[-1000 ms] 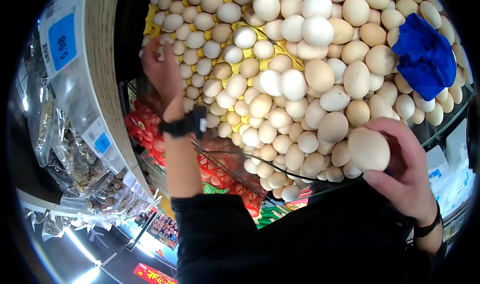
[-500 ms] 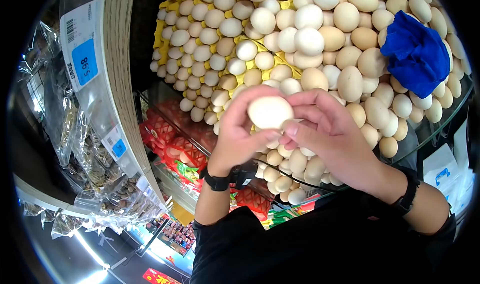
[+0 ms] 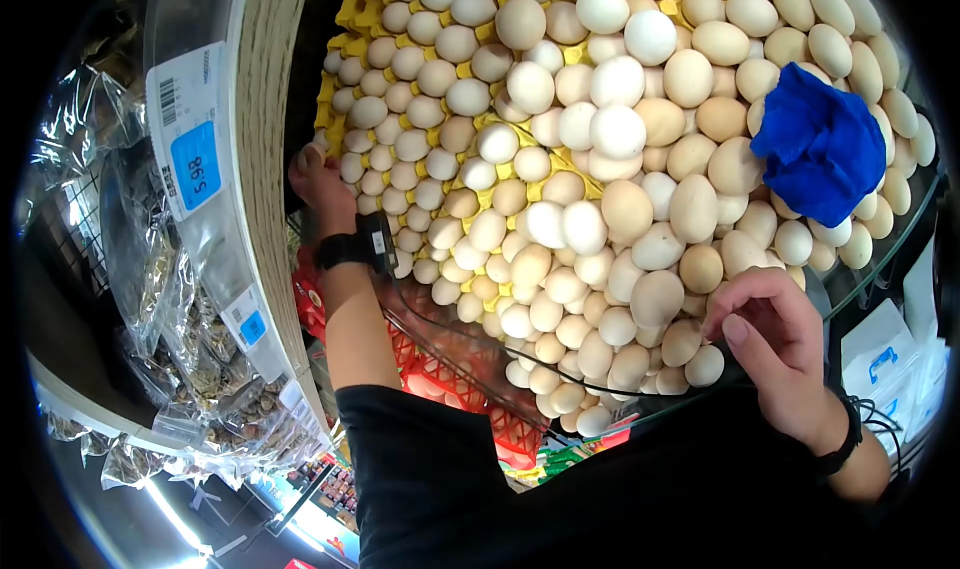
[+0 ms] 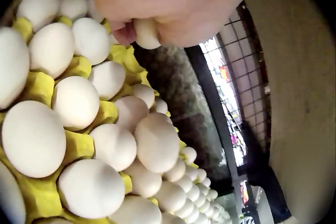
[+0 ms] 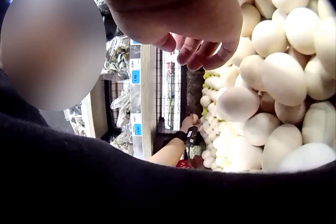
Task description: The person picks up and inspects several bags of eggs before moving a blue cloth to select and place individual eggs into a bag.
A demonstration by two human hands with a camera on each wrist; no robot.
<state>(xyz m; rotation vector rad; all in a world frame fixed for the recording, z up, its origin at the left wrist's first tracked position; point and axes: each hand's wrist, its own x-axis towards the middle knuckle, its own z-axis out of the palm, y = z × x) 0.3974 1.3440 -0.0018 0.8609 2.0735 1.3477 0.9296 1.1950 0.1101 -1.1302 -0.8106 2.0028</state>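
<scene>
At the left edge of the egg display, my left hand [image 3: 325,191] pinches an egg [image 4: 147,34] between thumb and fingers. The left wrist view shows that egg partly hidden in the fingers, beside the corner of a yellow egg tray [image 4: 39,195] filled with pale eggs. My right hand [image 3: 775,339] hovers by the front right of the heap, its fingers loosely bent and nothing between them. Nearest to it lies a pale egg [image 3: 704,366] at the heap's front edge. In the right wrist view its fingertips [image 5: 195,62] hang over the eggs.
A crumpled blue cloth [image 3: 820,144] lies on the eggs at right. Red net bags [image 3: 440,379] sit below the front edge. A shelf with price labels [image 3: 195,169] and plastic-bagged goods [image 3: 165,319] borders the left. A black cable [image 3: 570,369] crosses the front eggs.
The right hand held an egg at the right, then both hands met around an egg in the middle. Now the left hand is back at the left edge with an egg; the right, empty, is back right.
</scene>
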